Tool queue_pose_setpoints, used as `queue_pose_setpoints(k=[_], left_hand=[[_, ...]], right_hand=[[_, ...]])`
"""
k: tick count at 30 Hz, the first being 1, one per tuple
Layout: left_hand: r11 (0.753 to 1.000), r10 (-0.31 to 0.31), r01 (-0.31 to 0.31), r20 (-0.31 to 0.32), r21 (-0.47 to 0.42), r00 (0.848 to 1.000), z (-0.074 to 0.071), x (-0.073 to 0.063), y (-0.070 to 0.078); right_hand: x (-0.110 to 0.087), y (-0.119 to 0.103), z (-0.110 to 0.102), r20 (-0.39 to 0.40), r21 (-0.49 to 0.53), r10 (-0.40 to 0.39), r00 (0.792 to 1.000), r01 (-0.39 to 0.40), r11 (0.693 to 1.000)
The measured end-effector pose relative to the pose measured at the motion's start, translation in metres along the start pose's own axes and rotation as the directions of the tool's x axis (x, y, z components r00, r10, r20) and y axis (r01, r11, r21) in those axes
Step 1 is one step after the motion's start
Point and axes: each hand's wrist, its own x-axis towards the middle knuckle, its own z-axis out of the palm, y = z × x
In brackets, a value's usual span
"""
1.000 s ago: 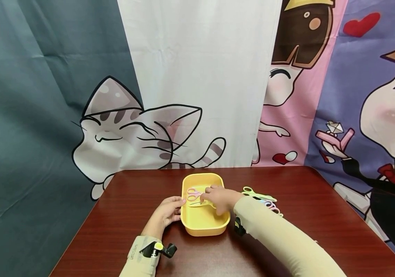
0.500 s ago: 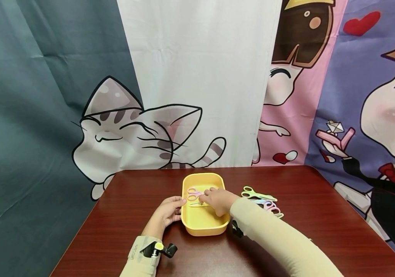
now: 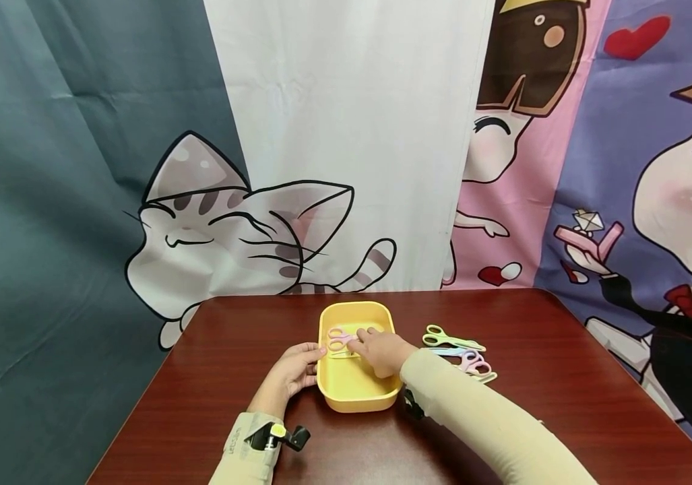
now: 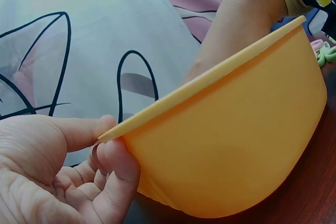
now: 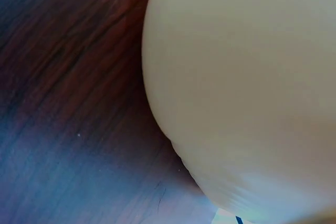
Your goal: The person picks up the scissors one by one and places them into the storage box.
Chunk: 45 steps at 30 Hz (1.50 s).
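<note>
Left hand [image 3: 294, 368] pinching one yellow plastic tray [image 3: 360, 391]; right hand [image 3: 383, 350], grip unclear, half-covering one pink-handled scissors [image 3: 348, 337]. Two-plus other scissors [image 3: 455, 342] lying on red-brown wooden counter [image 3: 230, 357], cartoon-printed curtain [image 3: 321, 108] behind.

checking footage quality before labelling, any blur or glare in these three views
Head view: mostly clear, pale sheen on the near tabletop; left wrist view: left hand and yellow tray fairly sharp; right wrist view: sleeve soft and nearly featureless, bluish glare lower left.
</note>
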Motion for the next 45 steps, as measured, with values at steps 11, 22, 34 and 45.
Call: queue_pose_setpoints(k=[11,22,34,45], left_hand=[[0.998,0.016,-0.014,0.031,-0.069,0.999,-0.002,0.001,-0.007],[0.996,0.009,-0.003,0.06,-0.093,0.998,0.0,0.004,-0.009],[0.996,0.011,-0.003,0.077,-0.094,0.997,0.0,0.003,-0.006],[0.987,0.05,-0.04,0.065,-0.155,0.997,-0.007,0.006,-0.013]], right_hand=[[0.0,-0.001,0.004,-0.016,-0.003,0.019,1.0,-0.019,1.0],[-0.001,-0.001,0.002,-0.001,0.051,0.077,0.997,-0.077,0.996],[-0.001,0.0,0.004,-0.05,0.053,0.101,0.994,-0.098,0.994],[-0.028,0.02,0.005,-0.515,0.519,0.238,0.824,0.078,0.851]])
